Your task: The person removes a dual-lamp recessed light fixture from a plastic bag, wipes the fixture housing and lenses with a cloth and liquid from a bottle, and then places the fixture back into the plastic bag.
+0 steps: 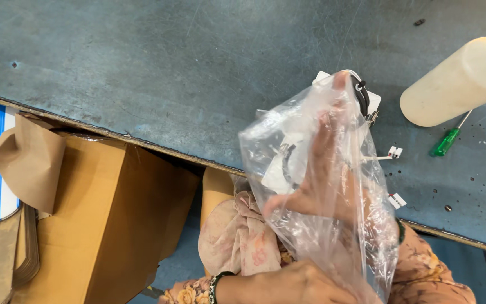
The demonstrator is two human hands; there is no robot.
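At the lower left of the frame an open brown cardboard box (pixel 108 225) stands below the edge of the worn blue-grey table (pixel 170 62). At bottom centre the left hand (pixel 293 284) has its grip closed on the lower part of a clear crumpled plastic bag (pixel 316 186). Right of centre the right hand (pixel 319 174) sits inside that bag, fingers spread flat, beside white parts with black cable. At the upper right lie a cream plastic bottle (pixel 457 81) and a green-handled screwdriver (pixel 445 142).

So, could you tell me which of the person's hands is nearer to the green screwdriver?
Right. The right hand, inside the clear plastic bag, reaches toward the green screwdriver; the left hand grips the bag's bottom, farther away.
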